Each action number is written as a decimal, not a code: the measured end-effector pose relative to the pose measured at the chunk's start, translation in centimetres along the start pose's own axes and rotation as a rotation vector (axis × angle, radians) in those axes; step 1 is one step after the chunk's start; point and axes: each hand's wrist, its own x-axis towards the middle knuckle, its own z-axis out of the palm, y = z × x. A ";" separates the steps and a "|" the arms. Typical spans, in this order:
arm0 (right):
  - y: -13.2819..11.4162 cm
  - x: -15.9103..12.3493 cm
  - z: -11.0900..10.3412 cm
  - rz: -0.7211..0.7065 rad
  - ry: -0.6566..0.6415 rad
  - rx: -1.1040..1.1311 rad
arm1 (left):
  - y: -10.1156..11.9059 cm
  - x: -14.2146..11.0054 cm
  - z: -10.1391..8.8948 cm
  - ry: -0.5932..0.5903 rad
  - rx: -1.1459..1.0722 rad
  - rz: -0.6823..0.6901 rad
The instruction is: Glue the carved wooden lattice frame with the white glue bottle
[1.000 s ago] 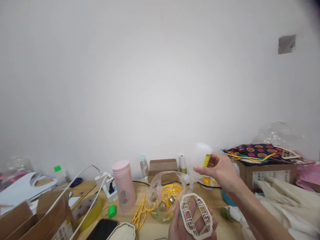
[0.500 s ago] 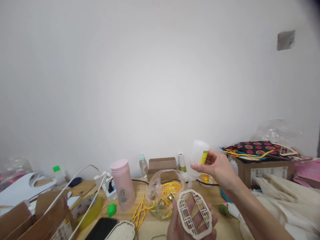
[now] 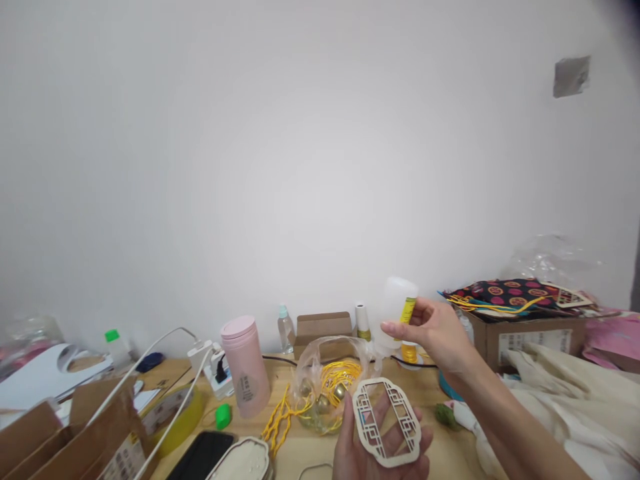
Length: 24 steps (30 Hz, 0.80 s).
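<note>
Pale wall (image 3: 320, 167) fills most of the view; below it, a cluttered wooden desk (image 3: 445, 453). Far left, a cardboard box (image 3: 100, 420), flaps up; white label (image 3: 123, 459) on its side shows a barcode, wording too small to read. Far right, a carton (image 3: 485, 340) bears a broad white sticker (image 3: 535, 341), its print not legible. Mid-desk, a clear bag (image 3: 311, 357) of yellow cords and brassy balls. Left of that, a pink tumbler (image 3: 247, 373), upright; small dark characters on its lower side, unreadable. Left hand (image 3: 353, 453): palm up, fingers spread beneath a flat pale lattice frame (image 3: 400, 460), cradling it just right of the bag. Right hand (image 3: 440, 333): thumb and fingers pinch a translucent white bottle (image 3: 395, 300), beyond the frame; its yellow strip (image 3: 407, 310) carries dark marks, words indistinct. Green cap (image 3: 223, 417) near the tumbler's base.
</note>
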 end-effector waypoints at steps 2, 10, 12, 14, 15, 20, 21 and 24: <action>0.0 0.0 0.0 -0.002 0.002 -0.004 | -0.1 0.0 0.1 0.007 -0.012 -0.001; 0.2 -0.1 0.1 0.018 -0.039 0.046 | -0.1 -0.1 0.8 -0.010 0.007 -0.007; 0.2 -0.2 0.3 0.022 -0.058 0.068 | 0.0 -0.2 0.7 -0.012 0.011 -0.013; 0.3 -0.2 0.4 0.023 -0.067 0.074 | 0.0 -0.3 0.6 -0.013 0.022 -0.018; 0.3 -0.2 0.5 0.023 -0.069 0.075 | 0.0 -0.3 0.5 -0.013 0.029 -0.021; 0.6 -0.1 0.6 0.032 -0.098 0.094 | 0.1 -0.3 0.5 -0.027 0.052 -0.009; 0.7 -0.1 0.7 0.029 -0.108 0.094 | 0.1 -0.3 0.5 -0.025 0.051 -0.006; 1.1 -0.2 0.9 0.009 -0.137 0.083 | 0.1 -0.3 0.6 -0.010 0.034 -0.007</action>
